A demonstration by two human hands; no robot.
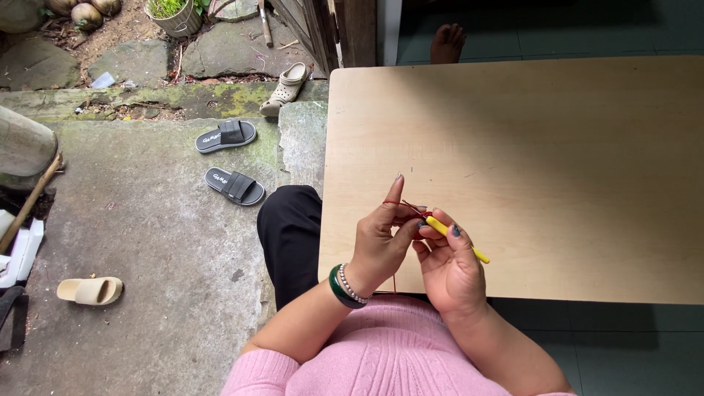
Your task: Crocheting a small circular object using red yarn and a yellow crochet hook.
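Here your left hand is raised over the near edge of the table, its forefinger pointing up with red yarn looped across it, while thumb and the other fingers pinch a small red piece of work where the yarn meets the hook tip. Your right hand is closed around a yellow hook, thumb on top of the handle, the handle's end sticking out to the right past your palm. The hook's thin metal tip points left and touches the yarn between your two hands. A strand of yarn also hangs straight down below your left hand toward your lap. On your left wrist sit a green bangle and a bead bracelet. Both hands are just above the table's front edge, close together and touching at the fingers. To your left, on the concrete floor, lie two black sandals, a beige slipper and a beige clog.
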